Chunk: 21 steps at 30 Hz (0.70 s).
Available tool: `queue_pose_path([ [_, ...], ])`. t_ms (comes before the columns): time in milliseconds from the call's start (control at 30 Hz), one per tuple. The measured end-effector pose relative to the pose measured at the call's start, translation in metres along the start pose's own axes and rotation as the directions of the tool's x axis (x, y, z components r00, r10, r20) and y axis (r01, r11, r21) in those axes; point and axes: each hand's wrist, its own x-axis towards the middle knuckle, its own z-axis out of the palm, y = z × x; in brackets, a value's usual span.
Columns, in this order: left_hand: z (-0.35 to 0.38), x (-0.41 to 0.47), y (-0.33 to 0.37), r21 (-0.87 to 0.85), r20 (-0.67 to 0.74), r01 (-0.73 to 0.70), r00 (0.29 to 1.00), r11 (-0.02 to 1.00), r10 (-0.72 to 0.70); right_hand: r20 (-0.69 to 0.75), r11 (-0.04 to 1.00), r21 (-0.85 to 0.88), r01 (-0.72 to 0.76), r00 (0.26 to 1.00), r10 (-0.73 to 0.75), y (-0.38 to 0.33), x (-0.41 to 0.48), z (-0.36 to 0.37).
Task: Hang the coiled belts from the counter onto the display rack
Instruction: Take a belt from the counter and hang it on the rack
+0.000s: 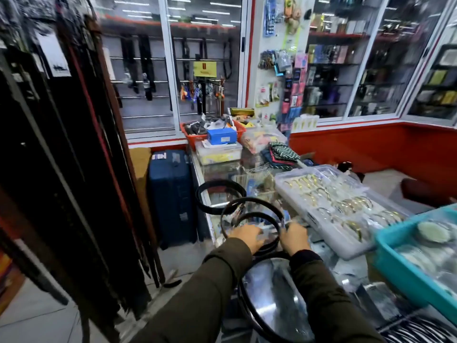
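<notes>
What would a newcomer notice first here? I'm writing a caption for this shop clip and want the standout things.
Front and centre, both hands, left hand and right hand, rest on black coiled belts looped on the glass counter. A dark wall of hanging belts on the display rack fills the left side. To the right lie a clear tray of gold bangles and a turquoise basket.

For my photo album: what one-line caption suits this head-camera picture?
Both hands, left and right, reach the coiled black belts on a cluttered shop counter, beside the rack of hanging belts.
</notes>
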Motion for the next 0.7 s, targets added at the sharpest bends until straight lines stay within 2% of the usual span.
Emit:
queue_pose_path([
  [67, 0.003, 0.006, 0.008, 0.11, 0.037, 0.005, 0.999, 0.994, -0.009, 0.007, 1.0, -0.007, 0.03, 1.0, -0.03, 0.001, 0.005, -0.006],
  [167, 0.011, 0.013, 0.014, 0.25, 0.036, -0.043, 0.999, 0.967, 0.036, 0.1, 0.977, -0.083, 0.198, 0.977, -0.19, 0.007, 0.012, -0.011],
  [300, 0.017, 0.021, 0.015, 0.208, 0.052, -0.033, 0.998, 0.978, 0.022, 0.246, 0.895, -0.234, 0.379, 0.914, -0.322, 0.012, 0.02, -0.01],
  [400, 0.017, 0.021, 0.019, 0.278, 0.03, -0.034, 0.999, 0.96, 0.027, 0.263, 0.862, -0.321, 0.392, 0.911, -0.317, 0.011, 0.025, -0.015],
  [500, 0.016, 0.016, 0.024, 0.352, -0.053, -0.009, 0.998, 0.936, 0.029, 0.241, 0.831, -0.391, 0.395, 0.916, -0.321, 0.011, 0.027, -0.02],
  [700, 0.0, 0.004, 0.03, 0.32, -0.167, -0.013, 0.984, 0.947, 0.07, 0.243, 0.816, -0.423, 0.395, 0.917, -0.317, 0.01, 0.027, -0.043],
])
